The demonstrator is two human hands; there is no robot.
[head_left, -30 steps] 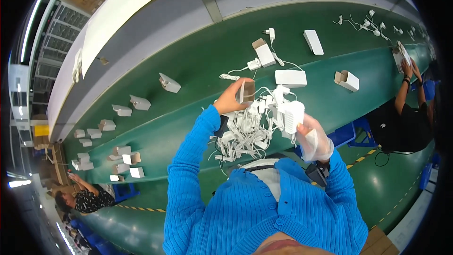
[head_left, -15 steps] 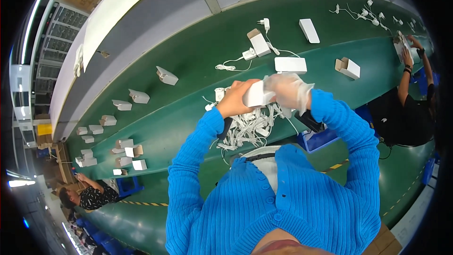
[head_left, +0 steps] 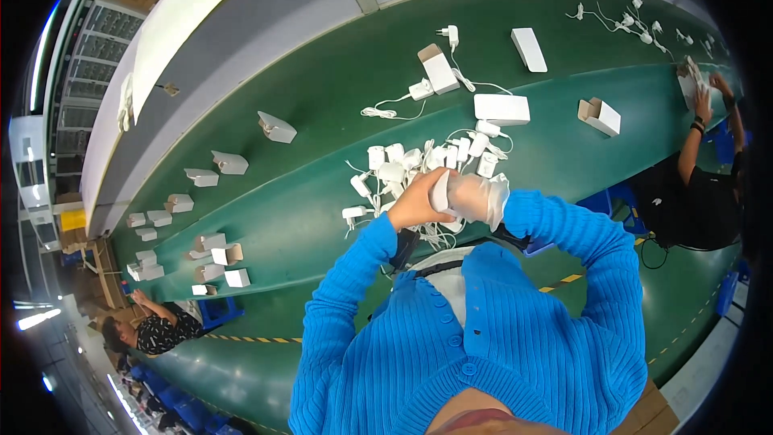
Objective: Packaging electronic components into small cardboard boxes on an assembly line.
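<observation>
Two hands: both on one held box (head_left: 440, 192), in front of the torso.
Left hand (head_left: 415, 203): curled round the held box from its left side, fingers closed on it.
Right hand (head_left: 477, 196): clear glove, bunched against the held box's right end; fingertips hidden, cannot tell how far open or whether anything is gripped.
Held box: 1, white, tilted, between the hands, above the pile.
Adapter pile (head_left: 376, 158): roughly a dozen white plug heads visible, just left of and beyond the fingers; heads overlap, exact count unclear; cables tangled, some under the hands.
Green worktop (head_left: 298, 209): 1, under everything here.
Long flat box (head_left: 502, 110): 1, white, beyond right fingers, past the pile.
Brown-flapped box (head_left: 437, 70): 1, farther beyond the fingers, end open.
Loose adapters (head_left: 420, 89): 2, corded, one left of the brown-flapped box, one beyond it.
Upright-looking white box (head_left: 529, 50): 1, beyond and right of the fingers.
Open carton (head_left: 601, 118): 1, right of the fingers, well apart.
Left cartons (head_left: 277, 127): about 15, far left of the fingers, several overlapping; 7 in the back row.
Far-right adapters (head_left: 646, 37): several, cords tangled, count unclear.
Co-workers (head_left: 704, 201): 2, one far right, one far left.
</observation>
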